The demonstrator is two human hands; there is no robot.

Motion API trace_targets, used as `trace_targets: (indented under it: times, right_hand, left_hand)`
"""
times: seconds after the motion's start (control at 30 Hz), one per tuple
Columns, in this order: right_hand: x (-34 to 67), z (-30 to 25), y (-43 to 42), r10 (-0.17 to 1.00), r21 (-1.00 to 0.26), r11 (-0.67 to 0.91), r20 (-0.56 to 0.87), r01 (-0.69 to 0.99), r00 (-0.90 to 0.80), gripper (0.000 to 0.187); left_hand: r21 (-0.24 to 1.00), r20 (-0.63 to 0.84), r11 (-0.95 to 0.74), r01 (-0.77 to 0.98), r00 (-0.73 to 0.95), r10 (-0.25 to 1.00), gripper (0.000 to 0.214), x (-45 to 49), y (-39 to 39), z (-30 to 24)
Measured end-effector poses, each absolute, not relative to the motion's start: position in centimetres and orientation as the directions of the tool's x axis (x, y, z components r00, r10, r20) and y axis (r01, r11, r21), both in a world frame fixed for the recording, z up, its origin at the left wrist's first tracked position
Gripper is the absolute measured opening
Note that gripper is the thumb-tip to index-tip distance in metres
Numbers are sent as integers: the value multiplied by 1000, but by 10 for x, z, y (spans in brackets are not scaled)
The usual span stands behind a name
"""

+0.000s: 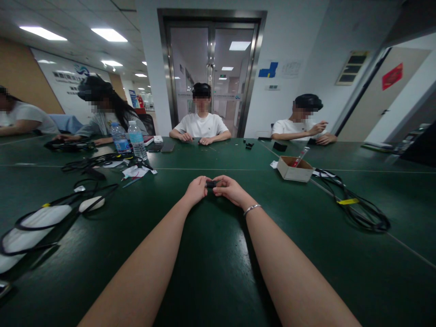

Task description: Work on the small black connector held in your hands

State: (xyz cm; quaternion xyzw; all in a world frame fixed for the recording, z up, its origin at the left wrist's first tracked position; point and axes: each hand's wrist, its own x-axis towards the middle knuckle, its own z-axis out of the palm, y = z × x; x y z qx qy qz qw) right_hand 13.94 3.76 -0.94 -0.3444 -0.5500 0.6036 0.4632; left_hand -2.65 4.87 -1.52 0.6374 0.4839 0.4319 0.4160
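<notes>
A small black cylinder-like piece (210, 184) is held between my two hands, above the middle of the green table (211, 245). My left hand (196, 190) has its fingers closed on the left end of the piece. From the other side, my right hand (230, 188) pinches the right end between thumb and fingers. A silver bracelet (252, 209) circles my right wrist. The piece is too small and dark to tell its exact kind, and the fingers cover both of its ends.
To the right stand a cardboard box (294, 174) with a clear tube (301, 156) in it and a coiled black cable (361, 211). Water bottles (137, 141), papers (135, 171) and tangled cables (98, 161) lie left. Several people sit around the table.
</notes>
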Motion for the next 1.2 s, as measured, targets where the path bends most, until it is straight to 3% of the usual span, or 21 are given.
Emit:
trace_targets:
  times: [0.4, 0.7, 0.93, 1.2]
  right_hand:
    - [140, -13, 40, 934, -976, 25, 100, -217, -343, 40]
    - [137, -8, 39, 940, -969, -31, 54, -244, -337, 28]
    - [135, -4, 36, 945, -979, -58, 9, -195, -326, 21]
    - [130, -6, 41, 966, -990, -74, -40, -123, -257, 42]
  left_hand:
    - [944, 167, -203, 261, 152, 974, 33, -25, 47, -14]
    - [935, 206, -244, 256, 169, 964, 36, -26, 47, -18]
    - [866, 321, -360, 347, 167, 932, 39, -29, 40, -15]
    - [750, 441, -448, 486, 138, 887, 32, -24, 25, 0]
